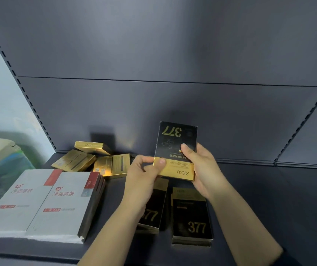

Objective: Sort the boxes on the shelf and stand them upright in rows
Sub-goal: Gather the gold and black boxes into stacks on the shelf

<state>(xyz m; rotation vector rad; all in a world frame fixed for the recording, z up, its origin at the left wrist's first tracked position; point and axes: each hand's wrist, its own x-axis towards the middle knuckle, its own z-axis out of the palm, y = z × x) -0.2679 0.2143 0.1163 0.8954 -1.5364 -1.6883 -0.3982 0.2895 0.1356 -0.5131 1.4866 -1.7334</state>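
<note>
Two hands, left hand (pixel 144 174) and right hand (pixel 202 167), fingers clamped on upside-down 377 box (pixel 175 143), above shelf (pixel 269 198)

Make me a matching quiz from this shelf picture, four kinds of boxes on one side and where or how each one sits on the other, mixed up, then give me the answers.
Column one
1. upper 377 box
2. white boxes
3. gold boxes
4. lower-right 377 box

Column two
A. loose heap at the back of the shelf
B. gripped by left hand and right hand, number upside down
C. front left, red labels
D. lying flat on the shelf, number right way up

Pairs: 1-B, 2-C, 3-A, 4-D
</note>
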